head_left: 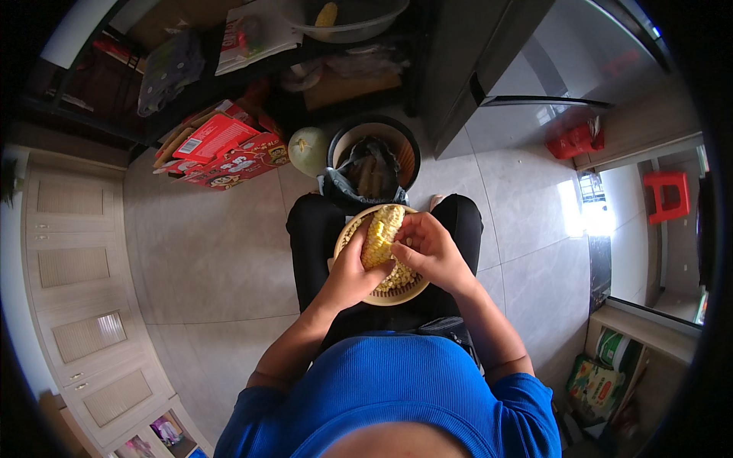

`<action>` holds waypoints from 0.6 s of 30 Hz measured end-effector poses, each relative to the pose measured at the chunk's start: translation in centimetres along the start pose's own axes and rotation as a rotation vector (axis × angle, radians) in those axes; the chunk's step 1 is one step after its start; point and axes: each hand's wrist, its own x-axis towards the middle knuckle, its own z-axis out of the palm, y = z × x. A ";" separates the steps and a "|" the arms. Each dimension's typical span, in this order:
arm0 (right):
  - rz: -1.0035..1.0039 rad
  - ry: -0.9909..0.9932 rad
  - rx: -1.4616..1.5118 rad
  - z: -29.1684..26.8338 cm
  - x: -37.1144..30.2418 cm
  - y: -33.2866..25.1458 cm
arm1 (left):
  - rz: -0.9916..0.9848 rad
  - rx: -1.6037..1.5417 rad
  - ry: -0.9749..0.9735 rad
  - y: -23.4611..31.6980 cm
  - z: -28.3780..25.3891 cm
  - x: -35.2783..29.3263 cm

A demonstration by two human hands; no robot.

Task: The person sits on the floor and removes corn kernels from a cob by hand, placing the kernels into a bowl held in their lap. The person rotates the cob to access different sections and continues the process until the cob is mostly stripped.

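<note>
A corn cob, partly stripped with yellow kernels left on part of it, is held tilted over a round basket on my lap. My left hand wraps round the cob's lower left side. My right hand is at the cob's right side, its thumb pressed against the kernels and its fingers curled; some fingertips are hidden. Loose corn kernels lie in the basket beneath the cob.
Past my knees stands a round bin lined with a dark bag, beside a pale green melon. A red carton sits left of it. On the shelf, a clear bowl holds another corn cob. A red stool stands far right.
</note>
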 end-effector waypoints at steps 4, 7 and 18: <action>0.039 0.002 -0.100 -0.1 0.2 0.1 | 0.039 0.219 0.019 0.7 0.1 -0.4; 0.078 -0.029 -0.198 -0.4 0.2 0.0 | 0.069 0.273 0.007 0.3 -0.1 -0.7; 0.159 -0.084 -0.227 -1.1 0.7 0.0 | 0.017 0.380 -0.080 0.7 -1.0 -0.3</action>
